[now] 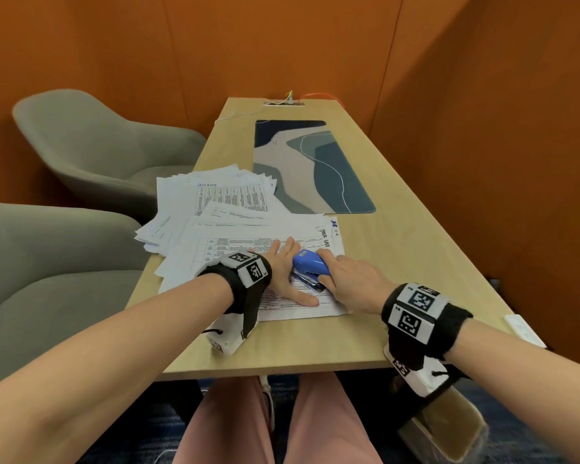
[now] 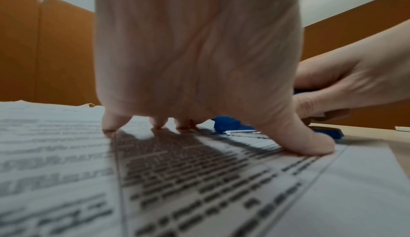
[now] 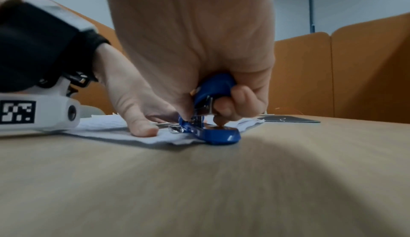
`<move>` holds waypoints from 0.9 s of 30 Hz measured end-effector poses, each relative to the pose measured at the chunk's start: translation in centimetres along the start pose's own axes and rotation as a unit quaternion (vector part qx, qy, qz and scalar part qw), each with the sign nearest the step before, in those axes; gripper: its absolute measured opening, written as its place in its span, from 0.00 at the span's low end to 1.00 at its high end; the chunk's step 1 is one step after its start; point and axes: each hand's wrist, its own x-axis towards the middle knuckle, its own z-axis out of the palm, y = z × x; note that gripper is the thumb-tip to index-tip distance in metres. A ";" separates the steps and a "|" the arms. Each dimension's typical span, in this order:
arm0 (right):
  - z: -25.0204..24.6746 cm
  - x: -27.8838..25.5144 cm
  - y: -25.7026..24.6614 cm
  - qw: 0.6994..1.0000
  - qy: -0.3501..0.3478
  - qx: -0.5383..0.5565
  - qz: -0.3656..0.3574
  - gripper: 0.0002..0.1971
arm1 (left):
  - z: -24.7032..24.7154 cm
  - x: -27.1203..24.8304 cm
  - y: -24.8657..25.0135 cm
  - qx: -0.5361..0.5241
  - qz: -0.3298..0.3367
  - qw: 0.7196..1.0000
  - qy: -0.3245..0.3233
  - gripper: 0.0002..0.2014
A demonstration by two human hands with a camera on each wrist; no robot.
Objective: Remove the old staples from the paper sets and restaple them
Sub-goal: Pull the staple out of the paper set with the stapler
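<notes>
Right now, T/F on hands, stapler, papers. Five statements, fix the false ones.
1. The right hand grips the blue stapler. True.
2. The left hand is lifted clear of the papers. False: its fingers press flat on the printed paper set.
3. The stapler sits on the patterned desk mat. False: it is at the paper set near the table's near edge.
4. More loose papers lie beyond the left hand. True.
5. Both chairs hold papers. False: the grey chairs carry none.
</notes>
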 end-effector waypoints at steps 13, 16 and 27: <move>-3.2 -3.2 3.0 0.961 0.136 0.233 0.054 0.20 | -3.8 -1.0 2.9 -0.474 0.072 0.867 0.138 0.16; -2.8 -3.9 3.2 0.961 0.173 0.213 0.041 0.20 | -4.0 -1.3 4.4 -0.620 0.084 0.779 0.044 0.12; -2.5 -4.5 4.1 0.967 0.191 0.147 0.079 0.23 | -3.5 0.1 6.2 -0.599 0.083 0.792 0.086 0.04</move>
